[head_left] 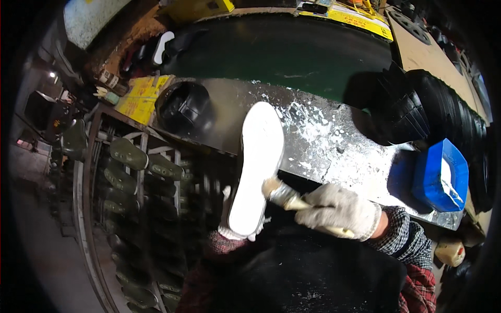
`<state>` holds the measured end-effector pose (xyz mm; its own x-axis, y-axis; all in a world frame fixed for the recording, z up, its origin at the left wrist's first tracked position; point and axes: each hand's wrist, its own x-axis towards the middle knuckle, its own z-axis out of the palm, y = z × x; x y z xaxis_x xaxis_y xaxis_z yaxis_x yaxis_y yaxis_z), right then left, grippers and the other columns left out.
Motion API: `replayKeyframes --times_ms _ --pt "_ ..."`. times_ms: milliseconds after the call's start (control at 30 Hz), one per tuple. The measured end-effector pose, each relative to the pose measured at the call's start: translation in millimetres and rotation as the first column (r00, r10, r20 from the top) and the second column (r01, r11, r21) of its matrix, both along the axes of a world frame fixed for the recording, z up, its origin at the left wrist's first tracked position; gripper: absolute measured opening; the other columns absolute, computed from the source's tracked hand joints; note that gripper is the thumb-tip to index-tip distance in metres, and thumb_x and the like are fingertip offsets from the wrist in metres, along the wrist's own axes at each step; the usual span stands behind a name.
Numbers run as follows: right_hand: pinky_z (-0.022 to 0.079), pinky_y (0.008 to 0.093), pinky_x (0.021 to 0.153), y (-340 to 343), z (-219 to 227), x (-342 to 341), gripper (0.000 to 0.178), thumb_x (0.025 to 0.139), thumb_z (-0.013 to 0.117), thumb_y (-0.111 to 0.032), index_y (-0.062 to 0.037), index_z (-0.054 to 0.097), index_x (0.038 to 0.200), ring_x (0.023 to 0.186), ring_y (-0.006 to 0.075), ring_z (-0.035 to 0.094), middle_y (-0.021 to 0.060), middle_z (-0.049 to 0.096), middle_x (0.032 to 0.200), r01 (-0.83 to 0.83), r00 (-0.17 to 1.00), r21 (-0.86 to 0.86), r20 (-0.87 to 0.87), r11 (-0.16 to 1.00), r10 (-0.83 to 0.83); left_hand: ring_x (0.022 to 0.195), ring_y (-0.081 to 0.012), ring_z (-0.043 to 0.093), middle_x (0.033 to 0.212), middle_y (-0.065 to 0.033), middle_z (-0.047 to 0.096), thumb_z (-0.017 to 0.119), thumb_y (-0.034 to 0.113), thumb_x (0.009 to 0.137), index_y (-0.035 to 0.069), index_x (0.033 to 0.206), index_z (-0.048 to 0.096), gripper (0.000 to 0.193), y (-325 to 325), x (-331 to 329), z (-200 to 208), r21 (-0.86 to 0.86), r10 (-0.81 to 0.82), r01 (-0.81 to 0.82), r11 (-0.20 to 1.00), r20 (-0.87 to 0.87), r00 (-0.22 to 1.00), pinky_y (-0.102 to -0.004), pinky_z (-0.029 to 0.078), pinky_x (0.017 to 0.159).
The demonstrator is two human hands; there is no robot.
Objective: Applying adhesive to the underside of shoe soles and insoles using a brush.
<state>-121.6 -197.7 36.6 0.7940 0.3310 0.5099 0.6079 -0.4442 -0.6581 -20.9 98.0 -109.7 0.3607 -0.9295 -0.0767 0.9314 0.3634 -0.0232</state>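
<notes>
A shoe [255, 161] with a bright white sole is held up in front of me, sole toward me and toe end pointing away. My left hand [226, 231], in a pale glove, grips it from behind; the sole hides most of the fingers. My right hand [342, 211], also gloved, is closed round the pale handle of a paintbrush [282, 194]. The brush's bristles meet the right edge of the sole near its middle. To the right, a blue tub [424, 175] holds white liquid, with white streaks on its inner wall.
White splashes cover the metal bench [308, 156]. A black rounded object [183, 107] stands at its left, beside yellow sheeting [141, 99]. Dark ribbed pieces [443, 104] are stacked at right. A rack [86, 208] at lower left bears several dark green shoe-shaped pieces [129, 153].
</notes>
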Motion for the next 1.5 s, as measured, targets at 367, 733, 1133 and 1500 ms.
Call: replayKeyframes --times_ms 367,733,1133,1500 --pt "0.054 0.0347 0.072 -59.3 -10.2 -50.7 0.027 0.077 0.078 -0.010 -0.0075 0.071 0.103 0.083 0.0252 0.063 0.0122 0.064 0.095 0.464 0.874 -0.040 -0.145 0.885 -0.464 0.111 -0.0298 0.059 0.122 -0.0207 0.058 0.054 0.020 0.099 -0.005 0.127 0.050 0.038 -56.2 131.6 156.2 0.211 0.149 -0.886 0.412 0.944 0.294 -0.0398 0.049 0.099" --pt "0.053 0.0364 0.078 -83.1 30.2 -77.6 0.025 0.079 0.077 -0.010 -0.0002 0.069 0.100 0.089 0.0294 0.065 0.0163 0.064 0.095 0.702 0.701 -0.029 -0.146 0.711 -0.698 0.107 -0.0362 0.058 0.112 -0.0189 0.065 0.066 0.017 0.086 0.002 0.118 0.063 0.035 -50.8 194.6 117.8 -0.189 -0.867 -0.967 0.169 0.438 -0.238 -0.0428 0.045 0.094" --pt "0.049 0.0396 0.079 -126.3 61.1 39.7 0.033 0.090 0.066 -0.010 -0.0047 0.061 0.121 0.094 0.0324 0.058 0.0160 0.061 0.105 0.494 0.861 0.056 -0.166 0.867 -0.480 0.120 -0.0319 0.051 0.130 -0.0160 0.053 0.059 0.038 0.086 0.008 0.132 0.052 0.055 -136.4 201.1 153.9 0.384 -0.679 -0.566 0.730 0.308 -0.667 -0.0406 0.039 0.103" --pt "0.051 0.0413 0.080 -149.3 77.2 -1.7 0.028 0.092 0.065 -0.010 -0.0009 0.062 0.118 0.096 0.0330 0.061 0.0159 0.064 0.108 0.610 0.770 0.108 -0.313 0.785 -0.556 0.087 -0.0269 0.066 0.104 -0.0102 0.068 0.062 0.033 0.089 0.011 0.118 0.066 0.036 -182.6 198.0 153.2 -0.036 -0.708 -0.712 0.701 0.086 -0.701 -0.0357 0.053 0.074"
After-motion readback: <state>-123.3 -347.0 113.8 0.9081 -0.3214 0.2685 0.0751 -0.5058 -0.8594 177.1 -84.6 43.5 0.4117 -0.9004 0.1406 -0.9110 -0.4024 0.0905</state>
